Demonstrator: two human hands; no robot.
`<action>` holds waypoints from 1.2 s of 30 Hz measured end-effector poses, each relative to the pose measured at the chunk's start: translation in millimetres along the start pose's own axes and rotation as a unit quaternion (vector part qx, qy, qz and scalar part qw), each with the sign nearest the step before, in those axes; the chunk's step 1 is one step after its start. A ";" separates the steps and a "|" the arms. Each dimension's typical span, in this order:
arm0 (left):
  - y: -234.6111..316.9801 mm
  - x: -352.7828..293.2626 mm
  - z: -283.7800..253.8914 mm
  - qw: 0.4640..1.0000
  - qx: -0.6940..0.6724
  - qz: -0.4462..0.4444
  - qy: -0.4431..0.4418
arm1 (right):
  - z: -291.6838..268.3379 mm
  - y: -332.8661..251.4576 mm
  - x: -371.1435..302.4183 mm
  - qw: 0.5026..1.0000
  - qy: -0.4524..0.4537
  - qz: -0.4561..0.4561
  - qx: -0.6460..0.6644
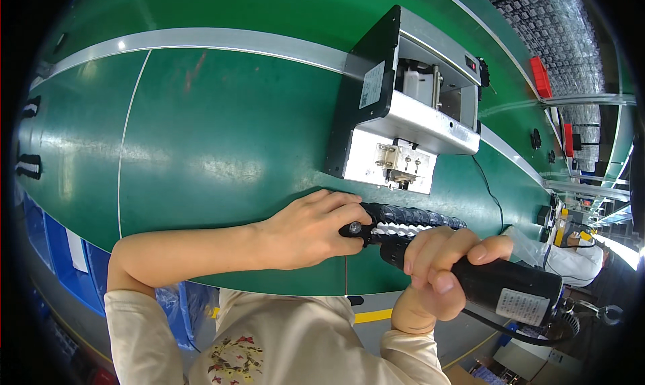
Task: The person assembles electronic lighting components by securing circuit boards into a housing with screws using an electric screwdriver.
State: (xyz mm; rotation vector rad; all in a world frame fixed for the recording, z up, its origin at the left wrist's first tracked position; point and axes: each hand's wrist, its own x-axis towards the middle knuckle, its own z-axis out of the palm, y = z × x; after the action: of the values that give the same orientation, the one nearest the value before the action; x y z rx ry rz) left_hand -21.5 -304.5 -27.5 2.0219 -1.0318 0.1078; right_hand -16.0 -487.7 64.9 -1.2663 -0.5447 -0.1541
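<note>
My left hand (314, 228) lies on the bench with its fingers closed round the end of a long black ribbed part (430, 217) with a white wavy strip along it. A round screw-like spot shows on the black end beside my fingertips. My right hand (440, 267) grips a black electric screwdriver (504, 285), tilted, its front end towards the ribbed part. The screwdriver's tip is hidden, so I cannot tell whether it touches the part. A metal hook and a dark cable are at its back end.
Just beyond my hands stands a grey and black metal machine (430, 119) with an open middle. Two black-and-white striped pieces (28, 166) lie at the far left. Blue bins (60, 250) sit below the bench edge. Another person in white (578, 263) is at the right.
</note>
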 end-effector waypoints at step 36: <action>29.1 -18.5 -78.8 0.992 -0.059 -0.040 -0.105 | -69.1 -31.1 25.9 0.995 0.015 -0.099 0.010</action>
State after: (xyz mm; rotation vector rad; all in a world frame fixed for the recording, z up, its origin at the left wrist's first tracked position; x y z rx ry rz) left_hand -32.2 -245.5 34.1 1.9931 -1.0571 -0.2087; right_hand 14.9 -556.9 90.5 -1.1879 -0.6441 -0.3321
